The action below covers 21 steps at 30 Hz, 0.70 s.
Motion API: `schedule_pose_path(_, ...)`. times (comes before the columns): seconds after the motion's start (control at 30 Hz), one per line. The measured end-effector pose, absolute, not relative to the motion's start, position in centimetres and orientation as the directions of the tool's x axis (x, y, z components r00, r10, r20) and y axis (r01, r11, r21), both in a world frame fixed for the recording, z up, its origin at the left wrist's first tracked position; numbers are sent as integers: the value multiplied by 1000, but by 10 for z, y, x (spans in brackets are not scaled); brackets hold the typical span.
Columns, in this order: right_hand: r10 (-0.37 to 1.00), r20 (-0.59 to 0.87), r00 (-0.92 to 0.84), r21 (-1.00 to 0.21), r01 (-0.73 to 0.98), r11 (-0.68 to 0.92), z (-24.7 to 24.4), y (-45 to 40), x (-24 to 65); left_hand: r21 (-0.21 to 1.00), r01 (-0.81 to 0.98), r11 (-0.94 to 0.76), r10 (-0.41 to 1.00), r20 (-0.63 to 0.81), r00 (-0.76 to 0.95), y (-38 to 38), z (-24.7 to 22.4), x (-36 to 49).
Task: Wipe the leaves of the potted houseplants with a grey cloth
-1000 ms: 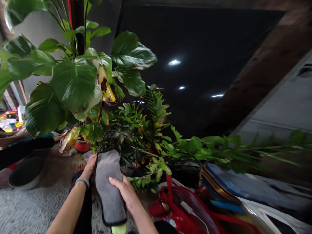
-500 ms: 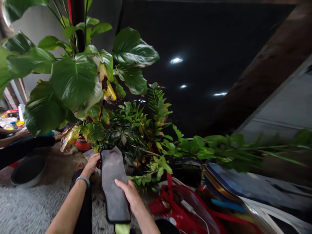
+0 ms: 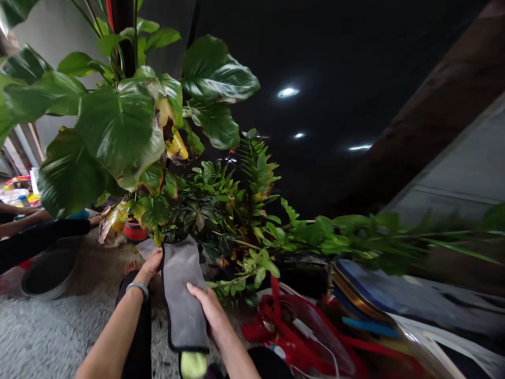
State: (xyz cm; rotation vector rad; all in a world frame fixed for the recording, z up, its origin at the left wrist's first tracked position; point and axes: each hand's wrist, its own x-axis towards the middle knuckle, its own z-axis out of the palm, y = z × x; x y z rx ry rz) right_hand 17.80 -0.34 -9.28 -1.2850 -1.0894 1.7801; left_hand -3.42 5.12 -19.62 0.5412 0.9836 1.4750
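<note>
A grey cloth piece with black edging (image 3: 183, 300) hangs lengthwise between my hands in the head view. My left hand (image 3: 153, 263), with a bracelet at the wrist, grips its upper left edge. My right hand (image 3: 207, 308) holds its right side, thumb flat on the grey face and the other fingers hidden behind. A yellow-green piece (image 3: 193, 364) shows below the cloth's lower edge. Just beyond my left hand lies a printed paper (image 3: 145, 247).
Leafy plants (image 3: 122, 126) stand ahead, with a red pot (image 3: 134, 231) beneath. A grey basin (image 3: 49, 273) and another person's arms (image 3: 23, 223) are at left. A red bag (image 3: 292, 331) with a white cable lies at right.
The view has shifted slightly. Both hands keep their hold on the cloth, and a little more of the yellow-green piece shows below it.
</note>
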Motion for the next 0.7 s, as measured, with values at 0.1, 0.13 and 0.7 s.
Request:
schedule_pose_path(0.1,904,-367,-220,-909,-121,-399,-81,-12,203,808,-581,96,966,-217,-141,54,-199,-38)
schedule_pose_path(0.13,921,-343,-183,-910,-178,-374,-69,-7,208,805,-585,101,967,-218,-133,53,-199,-39)
schedule_pose_path(0.7,973,-218,72,-930,-317,-185,-54,23,220,809,-573,133,975,-210,-70,53,-197,-38)
